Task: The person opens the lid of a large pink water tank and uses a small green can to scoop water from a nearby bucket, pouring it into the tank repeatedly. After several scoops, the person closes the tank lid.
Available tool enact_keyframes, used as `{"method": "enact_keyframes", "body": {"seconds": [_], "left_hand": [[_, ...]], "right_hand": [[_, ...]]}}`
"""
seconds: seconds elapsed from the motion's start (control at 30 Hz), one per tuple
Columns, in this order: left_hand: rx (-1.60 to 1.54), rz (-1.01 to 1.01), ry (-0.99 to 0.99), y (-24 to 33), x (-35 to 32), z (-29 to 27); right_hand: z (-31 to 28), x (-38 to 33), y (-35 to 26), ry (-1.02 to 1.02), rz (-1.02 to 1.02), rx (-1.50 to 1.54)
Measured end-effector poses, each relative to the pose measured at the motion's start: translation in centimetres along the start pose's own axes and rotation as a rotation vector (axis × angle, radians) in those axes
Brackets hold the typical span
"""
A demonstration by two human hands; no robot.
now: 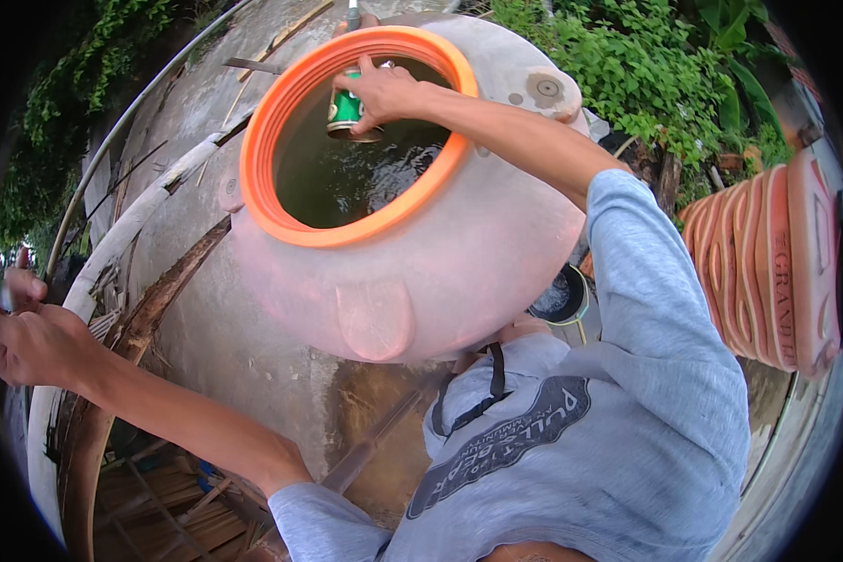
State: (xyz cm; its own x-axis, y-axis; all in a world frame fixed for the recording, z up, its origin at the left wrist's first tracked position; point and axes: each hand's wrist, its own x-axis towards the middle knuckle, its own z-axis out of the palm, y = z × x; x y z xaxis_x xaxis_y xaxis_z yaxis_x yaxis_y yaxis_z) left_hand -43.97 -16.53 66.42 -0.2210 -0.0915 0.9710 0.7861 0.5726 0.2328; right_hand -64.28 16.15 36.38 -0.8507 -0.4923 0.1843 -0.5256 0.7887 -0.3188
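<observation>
- Green can (pixel 347 110): a cylinder with a shiny metal edge, tilted slightly inside the tank's round opening, toward its far side.
- Right hand (pixel 391 96): pinching the can from above, thumb and fingers spread around it; the can sits just left of the palm, touching the fingers.
- Tank (pixel 440 281): bulging, pale pinkish, matt and smooth, with an orange ridged collar (pixel 347 236).
- Water (pixel 347 183): dark and rippled below the can; I cannot tell whether they touch.
- Left hand (pixel 42 342): well apart at the far left, near a pale curved rail (pixel 89 281); fingers partly bent and blurred, grip unclear.
</observation>
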Motion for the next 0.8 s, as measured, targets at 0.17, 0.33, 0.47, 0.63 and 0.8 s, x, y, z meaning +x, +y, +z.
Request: {"method": "enact_keyframes", "body": {"seconds": [0.17, 0.33, 0.47, 0.63, 0.8], "left_hand": [[0.072, -0.111, 0.000, 3.3, -3.0, 5.5], [0.174, -0.118, -0.020, 4.8, -2.1, 3.9], [0.199, -0.157, 0.055, 5.0, -2.7, 3.8], [0.188, -0.161, 0.085, 4.9, -2.7, 4.2], [0.130, -0.141, 0.135, 4.3, -3.0, 4.9]], "right_hand": [[10.8, 7.4, 4.8, -0.373, -0.101, -0.543], [20.3, 5.8, 4.5, -0.576, -0.124, -0.559], [24.0, 1.2, 2.3, -0.859, -0.163, -0.275], [22.7, 2.9, 2.9, -1.217, 0.276, 0.593], [14.5, 5.0, 1.1, -1.271, 0.295, 0.927]]}}
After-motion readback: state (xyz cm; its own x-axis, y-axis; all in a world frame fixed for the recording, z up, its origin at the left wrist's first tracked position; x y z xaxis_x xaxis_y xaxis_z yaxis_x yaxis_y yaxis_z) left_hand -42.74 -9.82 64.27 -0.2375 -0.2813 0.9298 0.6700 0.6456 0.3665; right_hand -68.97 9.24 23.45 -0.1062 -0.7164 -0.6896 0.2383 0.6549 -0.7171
